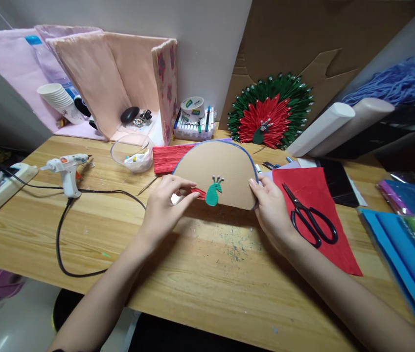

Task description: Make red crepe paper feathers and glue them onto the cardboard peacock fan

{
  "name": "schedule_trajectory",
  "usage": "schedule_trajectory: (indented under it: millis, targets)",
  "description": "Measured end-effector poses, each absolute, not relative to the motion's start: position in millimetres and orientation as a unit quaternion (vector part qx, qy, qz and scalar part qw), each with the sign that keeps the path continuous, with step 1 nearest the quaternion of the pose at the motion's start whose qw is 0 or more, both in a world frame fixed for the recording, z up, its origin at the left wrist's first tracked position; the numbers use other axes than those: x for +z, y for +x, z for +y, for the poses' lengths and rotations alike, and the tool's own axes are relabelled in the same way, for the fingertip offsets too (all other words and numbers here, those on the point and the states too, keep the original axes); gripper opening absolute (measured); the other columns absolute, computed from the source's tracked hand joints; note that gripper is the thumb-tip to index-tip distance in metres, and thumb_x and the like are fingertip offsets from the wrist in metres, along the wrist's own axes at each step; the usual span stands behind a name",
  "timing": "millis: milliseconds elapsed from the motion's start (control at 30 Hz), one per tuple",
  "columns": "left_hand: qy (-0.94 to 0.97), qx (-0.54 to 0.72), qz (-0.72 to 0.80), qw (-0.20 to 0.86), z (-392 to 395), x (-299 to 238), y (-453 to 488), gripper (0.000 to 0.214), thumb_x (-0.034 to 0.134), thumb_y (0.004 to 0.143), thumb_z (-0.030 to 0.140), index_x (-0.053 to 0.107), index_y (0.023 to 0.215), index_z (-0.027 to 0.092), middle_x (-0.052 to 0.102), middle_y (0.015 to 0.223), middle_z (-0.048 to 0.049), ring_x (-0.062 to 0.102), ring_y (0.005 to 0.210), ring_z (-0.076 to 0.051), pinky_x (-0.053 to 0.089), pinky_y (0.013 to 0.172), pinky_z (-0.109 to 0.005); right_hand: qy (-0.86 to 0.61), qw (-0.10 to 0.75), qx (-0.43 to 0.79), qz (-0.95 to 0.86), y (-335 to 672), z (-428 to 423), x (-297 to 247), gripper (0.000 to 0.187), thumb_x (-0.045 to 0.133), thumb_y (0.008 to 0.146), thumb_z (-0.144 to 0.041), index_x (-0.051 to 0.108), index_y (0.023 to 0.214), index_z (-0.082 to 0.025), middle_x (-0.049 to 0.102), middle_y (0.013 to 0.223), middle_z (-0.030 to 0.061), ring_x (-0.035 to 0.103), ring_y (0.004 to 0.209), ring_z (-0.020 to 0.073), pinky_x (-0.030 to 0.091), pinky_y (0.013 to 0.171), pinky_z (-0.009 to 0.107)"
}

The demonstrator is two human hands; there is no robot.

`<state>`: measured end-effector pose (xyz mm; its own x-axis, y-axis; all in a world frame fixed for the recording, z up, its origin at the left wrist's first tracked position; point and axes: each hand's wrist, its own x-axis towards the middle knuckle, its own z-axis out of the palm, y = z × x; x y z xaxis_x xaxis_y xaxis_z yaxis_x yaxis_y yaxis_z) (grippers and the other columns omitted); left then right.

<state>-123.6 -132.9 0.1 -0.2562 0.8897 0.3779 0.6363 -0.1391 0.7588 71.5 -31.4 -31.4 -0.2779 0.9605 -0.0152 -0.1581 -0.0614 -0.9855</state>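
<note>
Pale wood makes the table, and two bare hands are up over it. The left hand has its thumb and first finger pinched, tips nearly together on a small red bit. The right hand grips the right end of a brown card. Its thumb is on the front. The other fingers go behind, so I cannot tell just how they bend. The card is a half circle with a blue line along its round edge. It is held up over the middle of the table, flat side down. A green bird is low on the front of it, with three little stalks on its head. The red bit is right beside the bird, on the left.

Past the right wrist, black scissors lie on a red sheet. Over on the left is a white glue gun with a black cord. A crinkly red strip peeks out behind the card, next to a clear bowl. Farther back, tape sits on top of some pens. At the back, a big bird with red and green feathers stands in front of tall cardboard.
</note>
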Motion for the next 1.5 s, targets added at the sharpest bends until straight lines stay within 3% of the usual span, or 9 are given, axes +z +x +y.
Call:
schedule_trajectory:
  millis: [233, 700, 800, 867, 967, 1033, 1167, 1367, 1500]
  targets:
    - [0.645, 0.413, 0.627, 0.143, -132.5, 5.7, -139.2, 0.019, 0.063, 0.076, 0.029, 0.069, 0.093, 0.024, 0.065, 0.087, -0.0056, 0.057, 0.082, -0.018, 0.043, 0.073, -0.031, -0.389, 0.449, 0.616, -0.517, 71.9, -31.1, -28.9, 0.015, 0.056, 0.080, -0.034, 0.055, 0.091, -0.024, 0.067, 0.096, 0.0025, 0.061, 0.098, 0.0212, 0.053, 0.082, 0.037]
    - [0.671, 0.386, 0.627, 0.083, -132.5, 3.6, -141.3, 0.014, 0.060, 0.079, 0.028, 0.070, 0.088, 0.026, 0.062, 0.083, -0.0039, 0.054, 0.078, -0.017, 0.042, 0.074, -0.032, -0.378, 0.451, 0.624, -0.514, 72.9, -31.8, -26.1, 0.013, 0.056, 0.081, -0.033, 0.054, 0.091, -0.025, 0.067, 0.096, 0.0016, 0.061, 0.098, 0.0207, 0.053, 0.081, 0.037]
    - [0.652, 0.395, 0.645, 0.062, -132.3, 5.4, -138.3, 0.021, 0.063, 0.076, 0.030, 0.067, 0.096, 0.026, 0.060, 0.097, -0.0046, 0.053, 0.094, -0.019, 0.041, 0.085, -0.036, -0.380, 0.450, 0.621, -0.517, 72.8, -31.4, -26.2, 0.013, 0.055, 0.081, -0.033, 0.055, 0.092, -0.025, 0.066, 0.098, 0.0019, 0.061, 0.099, 0.0206, 0.053, 0.080, 0.036]
    - [0.599, 0.440, 0.666, 0.058, -130.9, 4.0, -134.7, 0.040, 0.068, 0.071, 0.033, 0.059, 0.109, 0.025, 0.054, 0.113, -0.0070, 0.048, 0.108, -0.022, 0.038, 0.094, -0.040, -0.384, 0.452, 0.614, -0.520, 72.3, -31.7, -25.4, 0.014, 0.054, 0.081, -0.033, 0.055, 0.093, -0.025, 0.066, 0.100, 0.0022, 0.061, 0.099, 0.0208, 0.053, 0.080, 0.037]
    - [0.454, 0.566, 0.675, 0.133, -127.5, -3.7, -126.4, 0.064, 0.070, 0.068, 0.037, 0.042, 0.124, 0.023, 0.045, 0.127, -0.0120, 0.048, 0.113, -0.022, 0.040, 0.095, -0.038, -0.388, 0.467, 0.608, -0.512, 70.4, -34.1, -23.3, 0.014, 0.054, 0.081, -0.033, 0.054, 0.093, -0.025, 0.065, 0.102, 0.0027, 0.060, 0.101, 0.0212, 0.053, 0.081, 0.037]
    - [0.356, 0.633, 0.636, 0.261, -125.3, -9.9, -119.3, 0.059, 0.066, 0.071, 0.038, 0.041, 0.122, 0.020, 0.049, 0.124, -0.0138, 0.054, 0.108, -0.020, 0.045, 0.089, -0.035, -0.391, 0.475, 0.609, -0.500, 68.3, -37.3, -22.7, 0.013, 0.054, 0.081, -0.033, 0.053, 0.091, -0.025, 0.066, 0.102, 0.0029, 0.060, 0.102, 0.0212, 0.052, 0.082, 0.037]
    - [0.245, 0.641, 0.541, 0.486, -123.9, -17.7, -106.6, 0.039, 0.062, 0.075, 0.040, 0.055, 0.103, 0.014, 0.062, 0.108, -0.0136, 0.062, 0.095, -0.020, 0.052, 0.080, -0.033, -0.394, 0.471, 0.624, -0.484, 65.0, -44.2, -26.7, 0.015, 0.055, 0.081, -0.033, 0.052, 0.093, -0.024, 0.065, 0.103, 0.0034, 0.060, 0.102, 0.0212, 0.052, 0.083, 0.038]
    - [0.168, 0.639, 0.554, 0.507, -124.3, -21.1, -102.7, 0.027, 0.070, 0.068, 0.035, 0.062, 0.079, 0.012, 0.068, 0.073, -0.0068, 0.066, 0.073, -0.016, 0.055, 0.065, -0.025, -0.395, 0.437, 0.632, -0.503, 65.5, -46.9, -37.5, 0.021, 0.055, 0.082, -0.037, 0.053, 0.099, -0.025, 0.067, 0.095, 0.0028, 0.062, 0.097, 0.0213, 0.053, 0.080, 0.037]
    - [0.155, 0.640, 0.555, 0.508, -123.6, -19.9, -102.6, 0.022, 0.071, 0.067, 0.032, 0.062, 0.072, 0.013, 0.067, 0.065, -0.0043, 0.066, 0.068, -0.015, 0.056, 0.063, -0.024, -0.397, 0.442, 0.630, -0.500, 65.6, -45.5, -39.2, 0.021, 0.056, 0.081, -0.036, 0.053, 0.098, -0.025, 0.067, 0.097, 0.0028, 0.062, 0.097, 0.0212, 0.054, 0.079, 0.037]
